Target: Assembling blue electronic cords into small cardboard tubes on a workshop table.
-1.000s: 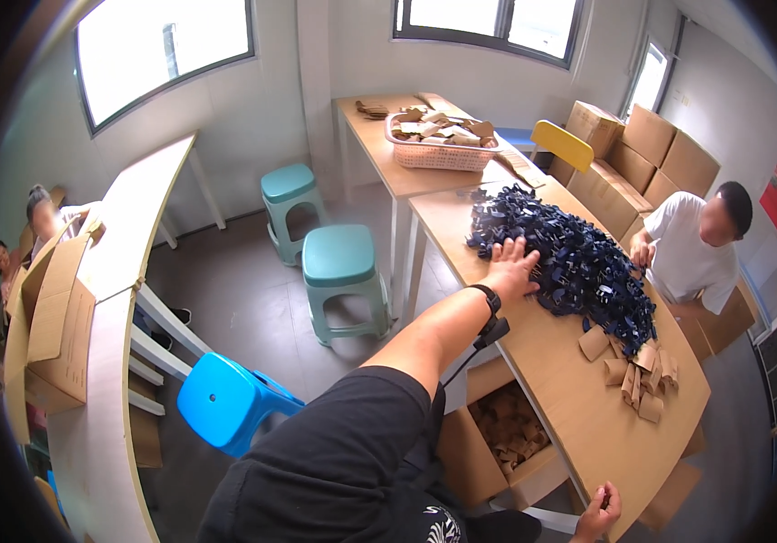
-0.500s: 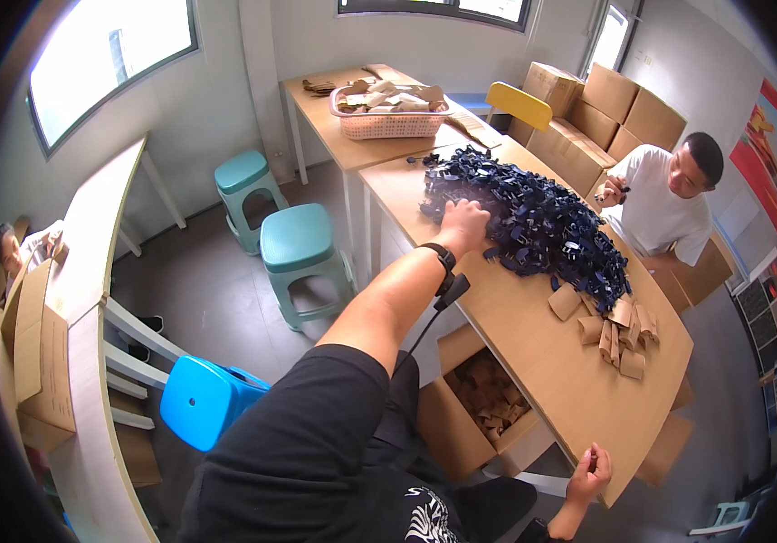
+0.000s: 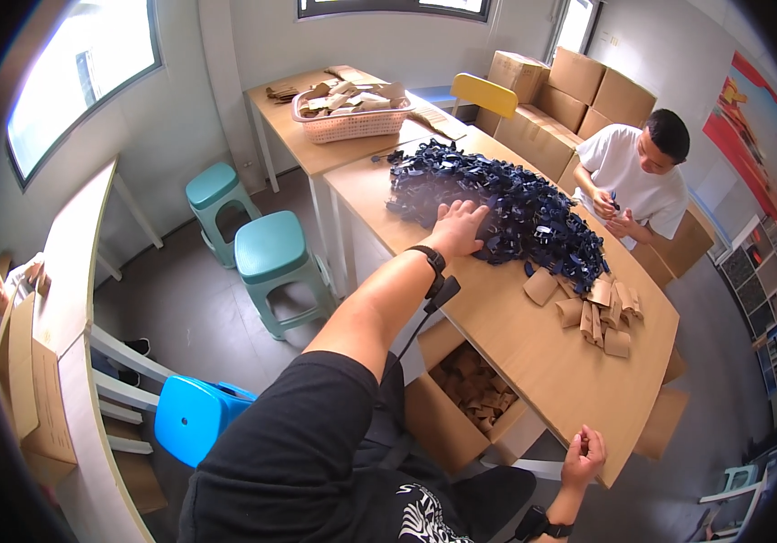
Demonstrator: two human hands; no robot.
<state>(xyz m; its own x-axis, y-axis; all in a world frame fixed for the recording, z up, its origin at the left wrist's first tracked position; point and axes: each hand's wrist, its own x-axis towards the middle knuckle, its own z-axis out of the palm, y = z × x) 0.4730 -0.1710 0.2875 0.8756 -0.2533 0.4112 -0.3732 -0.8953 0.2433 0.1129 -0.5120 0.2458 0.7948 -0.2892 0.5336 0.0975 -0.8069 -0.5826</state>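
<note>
One dark-blue heap (image 3: 519, 208) on the table (image 3: 506, 312), one pink basket (image 3: 352, 127) behind — my left hand (image 3: 461, 228), curled earlier, now spreads at the heap's edge; my right hand (image 3: 585, 457) half-curls — holding anything, I can't tell.

The left hand (image 3: 458, 228), curled half a second ago, now spreads its fingers at the near edge of the heap of small dark blue pieces (image 3: 538, 213). Across the table, the white-shirted co-worker (image 3: 646, 176) has lowered a raised hand; both hands (image 3: 605, 204) now meet before the chest, around a dark blue piece (image 3: 614, 196).
</note>
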